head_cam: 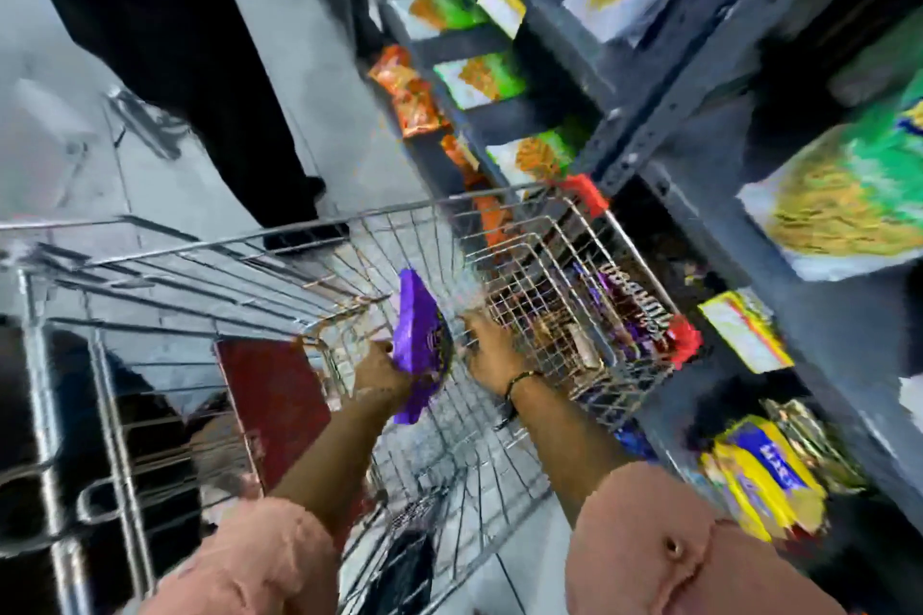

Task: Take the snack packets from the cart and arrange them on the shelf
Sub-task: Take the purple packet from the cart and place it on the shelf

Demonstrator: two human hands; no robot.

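Left hand: the left hand (380, 371) is closed around a purple packet (418, 349) and holds it up inside the cart (210, 260).
Right hand: the right hand (488, 351) reaches down next to the small wire basket (564, 265) at the far end of the cart. The picture is too blurry to tell if its fingers are open or closed, or if it grips anything.
Purple packet: it is in the left hand, standing on its edge, above the cart's wire floor. It is not on the shelf yet.
Packets in the basket: more packets (632, 315) with purple and dark wrappers lie in the wire basket, just past the right hand.
Shelf: the dark shelf (664, 80) stands on the right, close to the cart. It already holds green and yellow bags and some yellow and blue packs. I cannot tell which of them came from the cart.
Done: one packet is picked up.
Left to do: I think most of the job is still ahead. The held packet must go on the shelf, and the basket still has packets to move.
Other person: someone in dark trousers (165, 55) stands past the cart.
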